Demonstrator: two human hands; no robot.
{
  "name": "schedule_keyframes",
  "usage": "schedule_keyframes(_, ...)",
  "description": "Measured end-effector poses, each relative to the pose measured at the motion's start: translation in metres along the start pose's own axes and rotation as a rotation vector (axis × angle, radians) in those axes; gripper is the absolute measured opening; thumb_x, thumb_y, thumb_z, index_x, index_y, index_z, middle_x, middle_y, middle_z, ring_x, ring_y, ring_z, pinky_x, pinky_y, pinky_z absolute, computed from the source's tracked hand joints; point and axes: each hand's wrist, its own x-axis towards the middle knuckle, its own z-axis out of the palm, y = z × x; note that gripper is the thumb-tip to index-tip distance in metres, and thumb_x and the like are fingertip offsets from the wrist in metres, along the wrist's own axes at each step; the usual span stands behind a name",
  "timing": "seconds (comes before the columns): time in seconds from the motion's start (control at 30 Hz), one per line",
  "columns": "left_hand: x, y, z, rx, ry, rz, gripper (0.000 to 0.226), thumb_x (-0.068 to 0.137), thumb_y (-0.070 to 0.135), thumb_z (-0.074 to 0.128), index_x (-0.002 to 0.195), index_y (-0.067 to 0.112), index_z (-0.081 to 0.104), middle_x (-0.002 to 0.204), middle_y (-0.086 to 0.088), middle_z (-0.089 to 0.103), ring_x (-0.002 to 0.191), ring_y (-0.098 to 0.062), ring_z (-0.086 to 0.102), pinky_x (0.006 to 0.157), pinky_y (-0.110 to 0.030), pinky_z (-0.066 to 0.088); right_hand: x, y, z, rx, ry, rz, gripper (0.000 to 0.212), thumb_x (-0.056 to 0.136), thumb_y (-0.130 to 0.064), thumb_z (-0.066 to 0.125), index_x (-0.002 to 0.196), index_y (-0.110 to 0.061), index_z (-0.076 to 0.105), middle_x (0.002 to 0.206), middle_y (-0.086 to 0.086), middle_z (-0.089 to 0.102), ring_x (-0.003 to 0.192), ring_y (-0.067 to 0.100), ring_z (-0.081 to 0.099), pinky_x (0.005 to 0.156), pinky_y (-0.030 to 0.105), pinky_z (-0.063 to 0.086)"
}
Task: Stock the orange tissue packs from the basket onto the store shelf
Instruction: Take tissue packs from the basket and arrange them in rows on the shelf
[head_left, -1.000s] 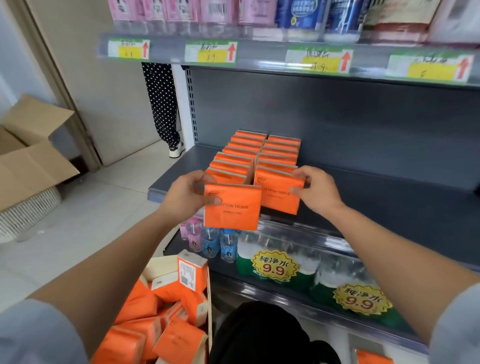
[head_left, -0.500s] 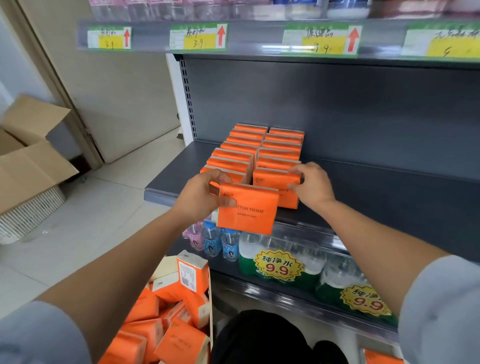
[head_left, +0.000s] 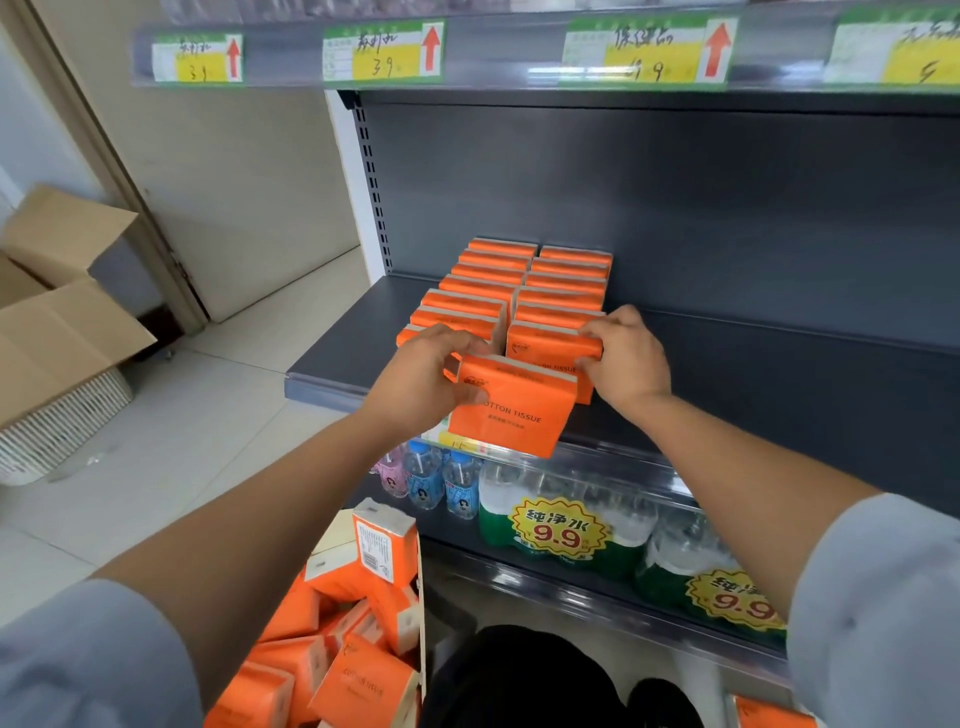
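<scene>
Left hand's (head_left: 421, 384) tissue pack (head_left: 511, 415) edged toward right hand's (head_left: 626, 358) shelved pack (head_left: 545, 345).

The front tissue pack (head_left: 511, 410) is showing bright orange with a cream top edge, against the dark grey shelf (head_left: 753, 374). Price tags (head_left: 384, 52) are showing yellow and green with red arrows; green water packs (head_left: 493, 527) are wearing yellow starburst labels (head_left: 558, 535) with red digits.

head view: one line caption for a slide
Left hand holds an orange tissue pack at the shelf edge while the right hand grips the right row's front pack.
</scene>
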Motion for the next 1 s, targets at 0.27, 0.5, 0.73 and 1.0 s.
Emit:
schedule_keyframes(0.27,0.020,0.005,0.019,0.140,-0.030,0.120,0.045,0.073,0.005,0.079,0.113,0.016,0.063,0.114,-0.002,0.052,0.102,-0.022,0.055,0.086,-0.041,0.051,0.002,0.011,-0.008,0.086,-0.063,-0.016,0.039,0.083,-0.008,0.072,0.120,-0.015,0.064,0.121,0.008,0.050,0.104,0.027,0.058,0.094,0.034,0.047)
schedule_keyframes(0.5,0.032,0.008,0.031,0.332,-0.015,0.214,0.045,0.077,0.010,0.076,0.118,0.013,0.061,0.118,-0.007,0.052,0.104,-0.027,0.053,0.087,-0.035,0.045,-0.001,0.020,-0.014,0.119,-0.110,-0.036,0.041,0.085,-0.002,0.066,0.123,-0.016,0.063,0.117,0.009,0.053,0.106,0.026,0.057,0.096,0.039,0.048)
schedule_keyframes(0.73,0.043,0.012,0.040,0.713,0.039,0.241,0.038,0.085,0.031,0.066,0.120,0.020,0.058,0.117,-0.004,0.058,0.113,-0.026,0.047,0.091,-0.037,0.029,-0.006,0.017,-0.020,0.124,-0.167,-0.040,0.049,0.087,0.005,0.052,0.130,-0.018,0.059,0.120,0.010,0.062,0.109,0.027,0.058,0.097,0.035,0.047)
schedule_keyframes(1.0,0.048,0.017,0.044,0.781,0.003,0.267,0.044,0.080,0.034,0.072,0.118,0.017,0.058,0.115,-0.005,0.059,0.110,-0.028,0.050,0.089,-0.039,0.032,-0.012,0.014,-0.027,0.154,-0.197,-0.036,0.054,0.087,0.009,0.046,0.134,-0.018,0.055,0.124,0.008,0.061,0.113,0.025,0.057,0.096,0.029,0.045)
